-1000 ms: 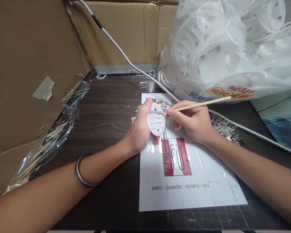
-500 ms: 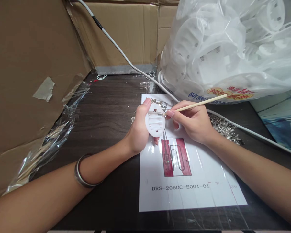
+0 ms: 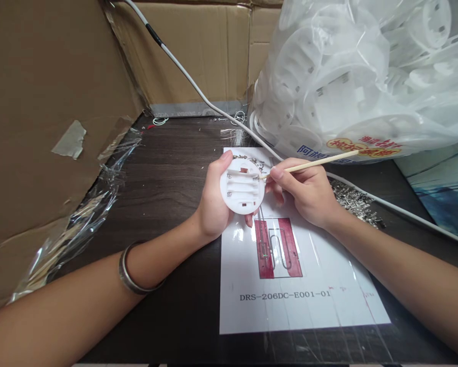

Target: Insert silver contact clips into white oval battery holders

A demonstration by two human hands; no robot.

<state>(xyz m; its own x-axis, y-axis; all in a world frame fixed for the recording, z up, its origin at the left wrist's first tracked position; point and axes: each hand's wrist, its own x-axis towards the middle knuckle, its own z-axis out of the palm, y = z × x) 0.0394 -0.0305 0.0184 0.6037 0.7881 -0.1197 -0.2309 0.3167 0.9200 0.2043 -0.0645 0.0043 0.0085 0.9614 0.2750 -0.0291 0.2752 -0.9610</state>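
My left hand [image 3: 215,206] grips a round white plastic battery holder [image 3: 242,191] by its left edge, thumb at the top left. Its slotted face is turned towards me, with small metal contacts at the left ends of the slots. In my right hand [image 3: 305,188] is a thin wooden stick [image 3: 316,162], pinched like a pen. The stick's tip meets the holder's right side, beside a small metal contact [image 3: 256,178] in the upper slot. Behind the holder, partly hidden, lie small metal pieces [image 3: 239,157].
A laminated sheet [image 3: 305,311] with a red diagram lies under my hands. More metal contacts [image 3: 354,204] are heaped at the right. A clear bag of white plastic parts [image 3: 339,92] stands at the back right. A white cable [image 3: 198,92] crosses the table; cardboard [image 3: 53,76] walls the left.
The battery holder has turned in my left hand, so its face shows more fully and rounder. My right hand stays at nearly the same place with the stick.
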